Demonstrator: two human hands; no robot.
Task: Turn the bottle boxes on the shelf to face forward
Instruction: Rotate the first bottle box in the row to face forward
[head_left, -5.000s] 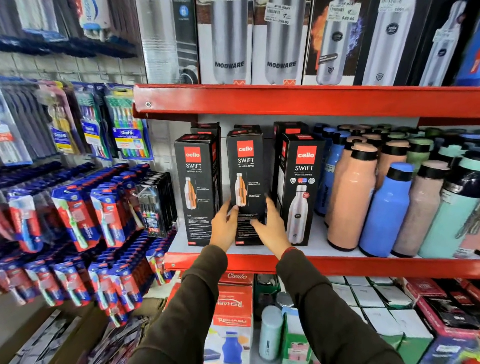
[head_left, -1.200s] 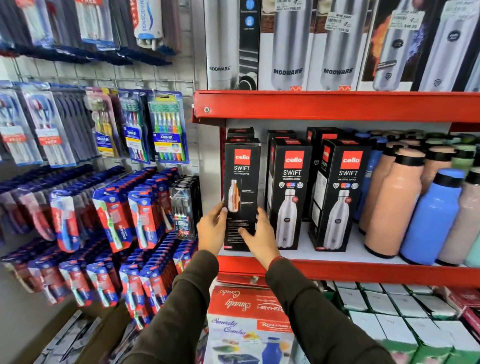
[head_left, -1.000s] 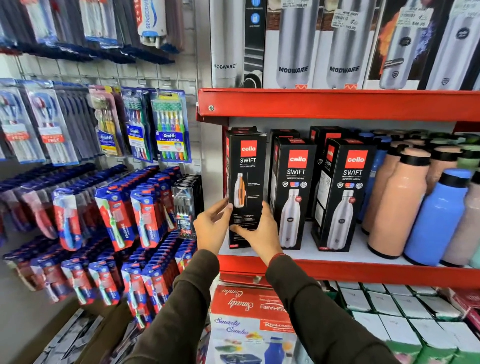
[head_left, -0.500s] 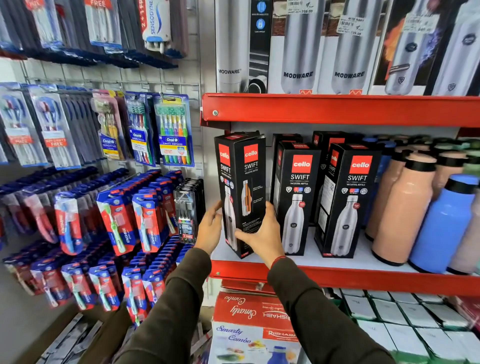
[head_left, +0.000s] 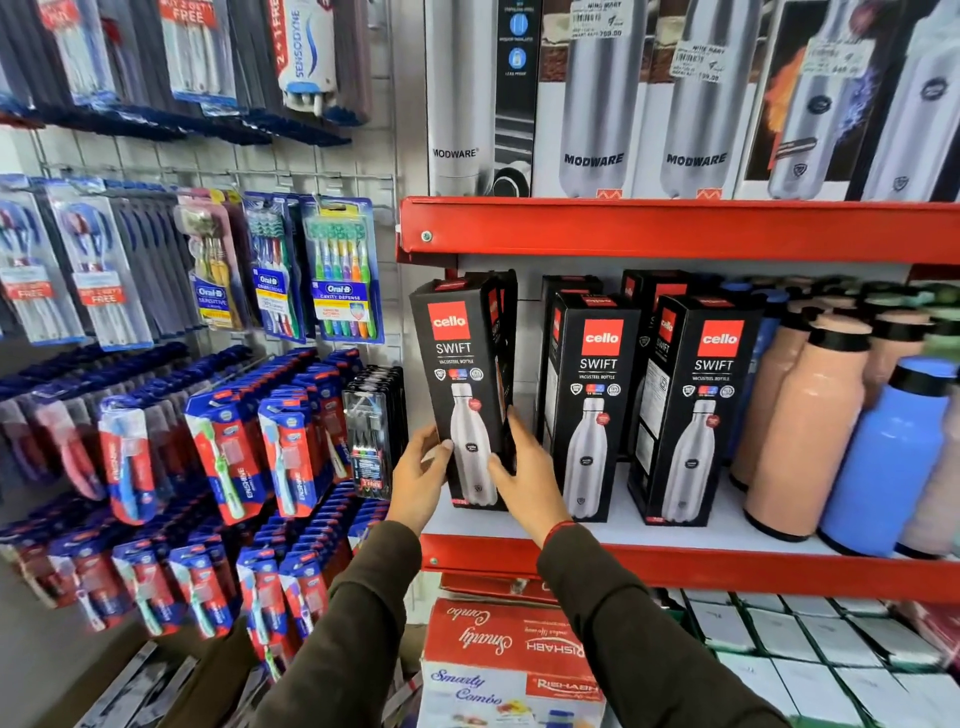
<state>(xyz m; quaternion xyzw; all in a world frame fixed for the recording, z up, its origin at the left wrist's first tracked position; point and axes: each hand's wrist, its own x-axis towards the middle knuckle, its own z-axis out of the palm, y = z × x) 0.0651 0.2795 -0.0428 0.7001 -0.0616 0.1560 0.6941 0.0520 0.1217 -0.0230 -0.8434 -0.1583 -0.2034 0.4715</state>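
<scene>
Bottle box, hands gripping sides

Left of your hands you have toothbrush packs hanging on a grid wall. To their right stand peach bottles and a blue bottle. Above sit Modware boxes; below, a Smarty Combo box.

Three black Cello bottle boxes front the red shelf; behind them perhaps three more; two hands.
</scene>
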